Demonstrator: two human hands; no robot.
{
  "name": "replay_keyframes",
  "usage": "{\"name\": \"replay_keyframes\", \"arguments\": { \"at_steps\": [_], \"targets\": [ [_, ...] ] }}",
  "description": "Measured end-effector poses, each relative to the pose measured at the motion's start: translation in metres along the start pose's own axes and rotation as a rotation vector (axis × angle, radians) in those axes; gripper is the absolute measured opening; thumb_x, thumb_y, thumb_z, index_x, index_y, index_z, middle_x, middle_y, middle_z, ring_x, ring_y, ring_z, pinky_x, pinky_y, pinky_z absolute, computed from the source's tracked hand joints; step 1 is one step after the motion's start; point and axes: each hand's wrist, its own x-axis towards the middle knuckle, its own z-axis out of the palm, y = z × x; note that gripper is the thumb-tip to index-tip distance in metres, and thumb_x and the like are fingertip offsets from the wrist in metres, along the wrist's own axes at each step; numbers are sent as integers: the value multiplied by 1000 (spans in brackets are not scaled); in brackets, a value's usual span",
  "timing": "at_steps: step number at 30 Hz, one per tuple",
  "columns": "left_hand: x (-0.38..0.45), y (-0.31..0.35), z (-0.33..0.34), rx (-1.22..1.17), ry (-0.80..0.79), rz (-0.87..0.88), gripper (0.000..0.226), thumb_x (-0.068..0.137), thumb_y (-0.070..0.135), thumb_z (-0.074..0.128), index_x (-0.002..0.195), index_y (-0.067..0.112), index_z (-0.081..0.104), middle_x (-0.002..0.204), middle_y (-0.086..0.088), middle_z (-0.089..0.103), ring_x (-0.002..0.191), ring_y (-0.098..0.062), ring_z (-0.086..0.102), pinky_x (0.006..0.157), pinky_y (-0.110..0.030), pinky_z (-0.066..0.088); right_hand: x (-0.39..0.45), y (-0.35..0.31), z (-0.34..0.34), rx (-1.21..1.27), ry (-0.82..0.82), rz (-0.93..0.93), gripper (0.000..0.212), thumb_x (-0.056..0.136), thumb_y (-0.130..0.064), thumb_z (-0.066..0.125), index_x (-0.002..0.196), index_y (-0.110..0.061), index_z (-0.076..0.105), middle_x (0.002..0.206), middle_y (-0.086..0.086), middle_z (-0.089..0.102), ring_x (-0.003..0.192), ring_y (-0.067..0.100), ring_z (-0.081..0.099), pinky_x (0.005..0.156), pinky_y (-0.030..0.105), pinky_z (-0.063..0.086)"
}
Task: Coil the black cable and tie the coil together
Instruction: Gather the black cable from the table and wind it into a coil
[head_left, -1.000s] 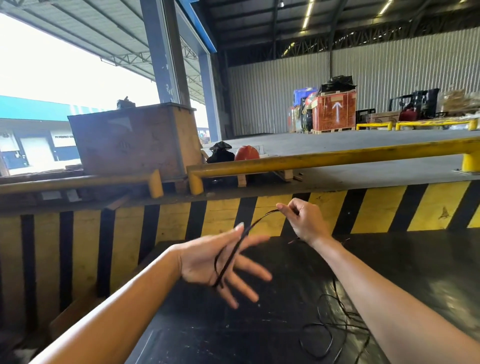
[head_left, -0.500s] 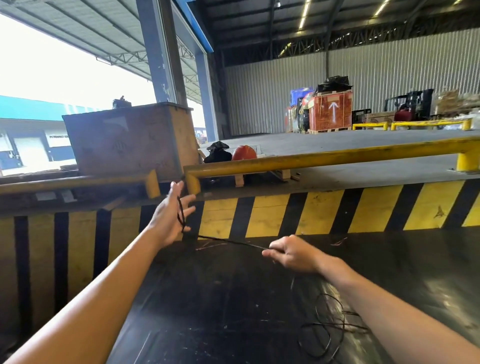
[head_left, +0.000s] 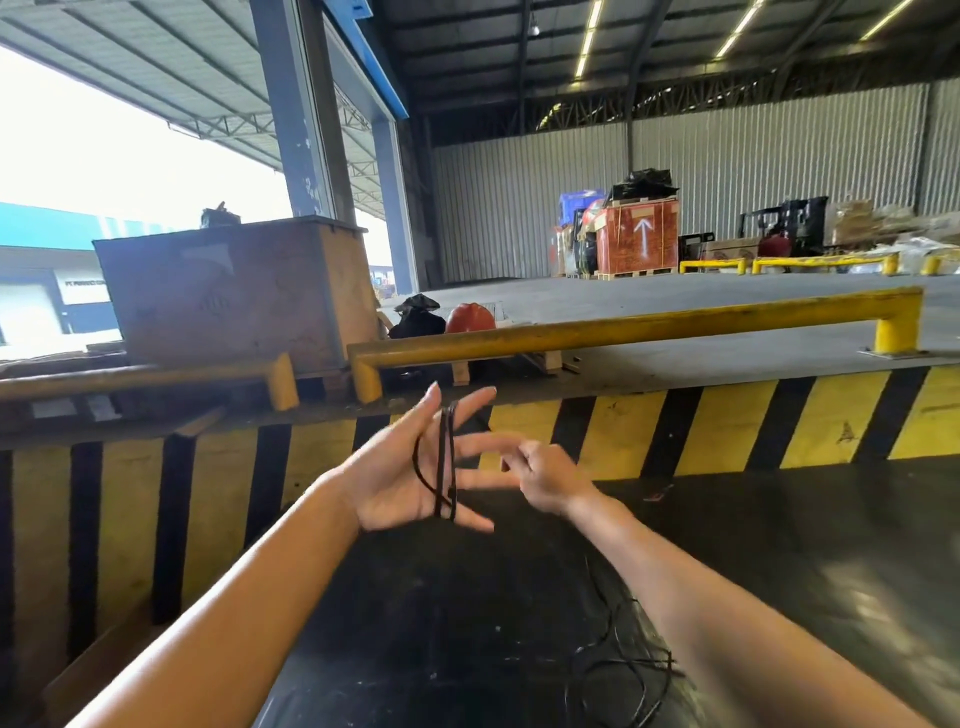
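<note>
A thin black cable (head_left: 445, 462) is wound in a few loops around the spread fingers of my left hand (head_left: 410, 475), which is raised palm up in the middle of the view. My right hand (head_left: 545, 478) is just to its right, fingers pinched together and blurred; the strand inside them is too small to make out. The rest of the cable lies loose in tangled loops (head_left: 623, 675) on the black surface (head_left: 441, 623) below my right forearm.
A yellow-and-black striped wall (head_left: 727, 421) runs across behind my hands. Yellow guard rails (head_left: 623, 330) sit on top of it. A rusty metal box (head_left: 234, 291) stands at the back left. Pallets and a forklift are far back right.
My left hand came back from the far left toward the middle and shows more cable loops across its fingers. My right hand rose from the surface and closed in beside it.
</note>
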Motion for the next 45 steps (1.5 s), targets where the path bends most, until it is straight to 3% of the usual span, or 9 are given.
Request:
{"name": "replay_keyframes", "arguments": {
  "at_steps": [6, 12, 17, 23, 28, 34, 36, 40, 45],
  "targets": [
    [17, 33, -2, 312, 515, 434, 58, 87, 69, 21, 140, 49, 33, 152, -1, 38, 139, -32, 35, 104, -67, 25, -37, -11, 51, 34, -415, -100, 35, 98, -43, 37, 87, -20, 61, 69, -5, 58, 71, 15, 57, 66, 27, 42],
    [9, 7, -55, 1352, 738, -132, 67, 93, 62, 18, 147, 26, 35, 156, -3, 34, 143, -18, 29, 117, -33, 19, -15, -9, -28, -116, -322, -209, 28, 96, -36, 50, 82, -17, 65, 81, 4, 66, 74, 17, 61, 70, 32, 49],
    [1, -16, -28, 918, 318, -664, 64, 86, 72, 23, 133, 40, 50, 122, 4, 60, 110, -20, 60, 80, -32, 49, 4, 1, -72, -178, -60, -234, 24, 88, -39, 61, 81, -17, 66, 68, -9, 62, 62, 9, 59, 58, 23, 46],
    [3, 10, 14, 127, -64, -113, 58, 91, 62, 24, 139, 38, 45, 140, -11, 55, 123, -34, 56, 88, -60, 50, -7, 8, -44, -33, 56, -103, 50, 94, -54, 36, 88, -13, 64, 64, 0, 61, 54, 13, 53, 52, 30, 39],
    [13, 47, 22, 65, 227, 372, 54, 90, 61, 29, 122, 37, 64, 136, -1, 60, 133, -34, 45, 92, -72, 38, -41, 10, 22, -69, -389, -15, 37, 100, -38, 39, 100, -11, 64, 93, 2, 70, 89, 17, 63, 80, 29, 45],
    [17, 33, -22, 803, 876, 356, 69, 91, 64, 30, 144, 21, 39, 134, -3, 53, 124, -11, 44, 108, -34, 29, -50, -9, 13, -164, -563, -123, 33, 98, -43, 38, 84, -19, 56, 84, 1, 57, 78, 18, 53, 75, 31, 40],
    [5, 27, -48, 1043, 933, 108, 67, 94, 59, 29, 144, 15, 38, 147, -5, 45, 132, -15, 40, 112, -34, 27, -42, -8, -13, -177, -518, -147, 33, 99, -38, 41, 82, -16, 58, 83, 1, 58, 75, 15, 53, 73, 30, 40],
    [-20, -2, -65, 855, 640, -633, 65, 93, 62, 31, 128, 16, 59, 136, -19, 57, 122, -36, 56, 105, -50, 40, -19, 5, -68, -152, -203, -153, 29, 96, -34, 50, 81, -14, 63, 73, 1, 61, 64, 13, 55, 63, 32, 45],
    [-21, -20, -30, 453, 126, -571, 62, 87, 64, 31, 136, 30, 50, 136, 0, 57, 109, -23, 61, 84, -53, 51, -5, 25, -72, -192, 238, -142, 24, 94, -39, 51, 79, -21, 56, 61, -7, 56, 54, 12, 57, 49, 29, 42]
  ]
}}
